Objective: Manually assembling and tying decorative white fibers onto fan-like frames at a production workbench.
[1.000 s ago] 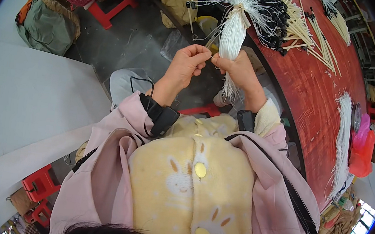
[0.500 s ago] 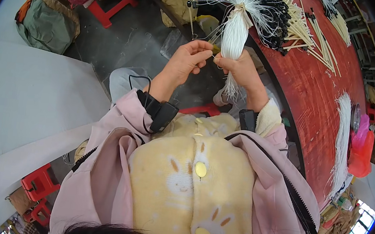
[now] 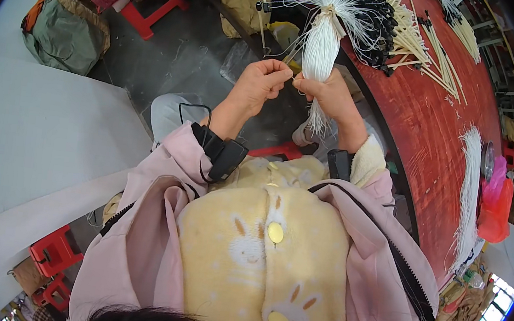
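Observation:
My right hand (image 3: 333, 94) is wrapped round a thick bundle of white cords (image 3: 322, 49), just above its loose lower ends. Higher up, a tie gathers the bundle, and beyond it the cords fan out over the table's edge toward many small black pieces (image 3: 378, 35). Close to my right thumb, my left hand (image 3: 260, 85) pinches thumb and forefinger together on a thin strand, only a short bit of which shows. Both hands are held in the air beside the table, above my lap.
The red table (image 3: 412, 134) curves along the right. Pale sticks with black tips (image 3: 442, 61) lie at its far end, a second white cord bundle (image 3: 467, 197) nearer its right edge, beside a red plastic bag (image 3: 496, 210). At far left are a red stool (image 3: 154, 9) and a green sack (image 3: 65, 34).
My left hand has shifted slightly to the right, and its fingers have drawn closer together by my right thumb. My right hand and the cord bundle have stayed in place.

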Available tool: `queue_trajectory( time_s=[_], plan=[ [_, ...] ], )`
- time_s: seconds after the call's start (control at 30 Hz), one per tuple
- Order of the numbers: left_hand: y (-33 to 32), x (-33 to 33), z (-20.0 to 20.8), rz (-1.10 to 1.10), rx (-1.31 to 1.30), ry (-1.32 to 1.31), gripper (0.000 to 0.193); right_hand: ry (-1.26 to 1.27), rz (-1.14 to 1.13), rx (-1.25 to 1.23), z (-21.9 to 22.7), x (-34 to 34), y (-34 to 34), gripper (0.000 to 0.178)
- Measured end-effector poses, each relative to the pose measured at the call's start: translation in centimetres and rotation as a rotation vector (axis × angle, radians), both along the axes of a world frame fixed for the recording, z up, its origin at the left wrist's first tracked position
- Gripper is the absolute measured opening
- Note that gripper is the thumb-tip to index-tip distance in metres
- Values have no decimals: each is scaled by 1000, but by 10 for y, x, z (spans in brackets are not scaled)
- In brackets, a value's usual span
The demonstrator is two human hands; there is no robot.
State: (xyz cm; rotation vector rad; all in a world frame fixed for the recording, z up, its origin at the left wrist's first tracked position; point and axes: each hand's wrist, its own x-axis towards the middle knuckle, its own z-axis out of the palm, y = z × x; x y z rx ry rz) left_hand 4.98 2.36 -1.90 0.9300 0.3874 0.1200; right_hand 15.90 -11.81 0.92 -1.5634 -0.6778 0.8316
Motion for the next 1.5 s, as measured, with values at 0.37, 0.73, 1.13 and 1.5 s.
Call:
queue_trajectory(
  time_s=[0.37, 0.73, 1.13, 1.5],
  plan=[
    [-18, 11, -14, 178, -320, 51, 9, -130, -38, -42, -13, 3, 5, 9],
    [-6, -11, 16, 120, -273, 104, 12, 50, 13, 78, -2, -3, 3, 9],
    [-9, -13, 9, 120, 50, -12, 11, 113, 12, 69, 5, -7, 4, 11],
    [-15, -16, 10, 229, 140, -5, 10, 164, -4, 93, -6, -7, 3, 14]
  ],
)
